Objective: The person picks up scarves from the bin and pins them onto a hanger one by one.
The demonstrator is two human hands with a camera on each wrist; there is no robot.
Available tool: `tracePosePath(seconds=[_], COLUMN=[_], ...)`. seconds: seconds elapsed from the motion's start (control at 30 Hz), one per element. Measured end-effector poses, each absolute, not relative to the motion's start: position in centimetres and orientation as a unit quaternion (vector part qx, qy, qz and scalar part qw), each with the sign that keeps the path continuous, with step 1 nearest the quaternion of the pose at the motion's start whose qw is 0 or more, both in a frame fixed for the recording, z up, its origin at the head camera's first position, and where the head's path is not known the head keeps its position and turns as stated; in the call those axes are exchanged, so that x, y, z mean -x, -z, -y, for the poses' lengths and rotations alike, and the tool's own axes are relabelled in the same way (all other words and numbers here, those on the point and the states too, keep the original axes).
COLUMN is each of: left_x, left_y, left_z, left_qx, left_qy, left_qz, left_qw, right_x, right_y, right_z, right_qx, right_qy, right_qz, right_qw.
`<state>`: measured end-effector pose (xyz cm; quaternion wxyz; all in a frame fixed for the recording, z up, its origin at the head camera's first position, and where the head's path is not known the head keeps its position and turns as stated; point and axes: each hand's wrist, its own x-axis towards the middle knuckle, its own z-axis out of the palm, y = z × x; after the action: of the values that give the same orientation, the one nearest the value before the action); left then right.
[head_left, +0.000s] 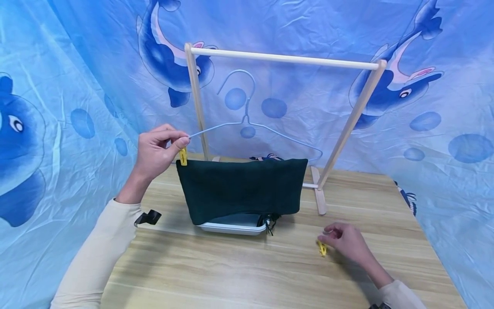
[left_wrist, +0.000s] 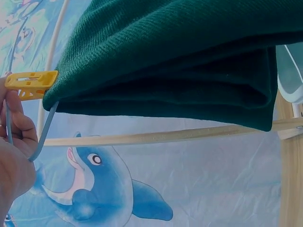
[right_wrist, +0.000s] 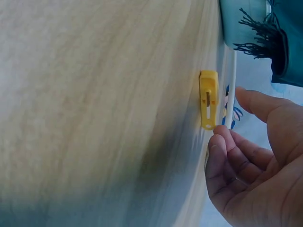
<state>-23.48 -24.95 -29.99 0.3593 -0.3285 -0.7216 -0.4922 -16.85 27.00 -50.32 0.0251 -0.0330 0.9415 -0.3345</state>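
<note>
My left hand holds the left end of a light-blue wire clothes hanger. Its fingertips are right at the tail of a yellow clothespin. This clothespin bites the left top corner of a dark green fringed scarf, which hangs folded over the hanger's bottom bar, now hidden by the cloth. Low on the right, my right hand has its fingertips at the end of a second yellow clothespin on the table. In the right wrist view its thumb stands apart from the fingers, with nothing pinched between.
Behind the hanger stands a wooden rack with a white top rail. A white tray sits under the scarf on the wood-grain table. Blue dolphin-print curtains surround the table.
</note>
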Motion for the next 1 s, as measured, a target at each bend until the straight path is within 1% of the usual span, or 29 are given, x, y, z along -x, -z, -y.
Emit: tracePosePath(seconds=[0.47,0.8,1.0], left_x=[23.3,23.2,23.1], left_y=[30.2,30.2,30.1], left_z=[25.0,25.1,25.1], left_qx=[0.33,0.323,0.326], left_qy=[0.493,0.492,0.491], left_qz=[0.722,0.726,0.724], left_qw=[0.357,0.356,0.359], right_x=[16.4,16.6,16.6], right_y=[50.7,51.3,51.2], right_z=[-26.4,-26.0,-25.8], right_qx=[0.03,0.059,0.064], right_qy=[0.31,0.279,0.274], right_qz=[-0.949,-0.958,-0.959], right_qw=[0.04,0.014,0.007])
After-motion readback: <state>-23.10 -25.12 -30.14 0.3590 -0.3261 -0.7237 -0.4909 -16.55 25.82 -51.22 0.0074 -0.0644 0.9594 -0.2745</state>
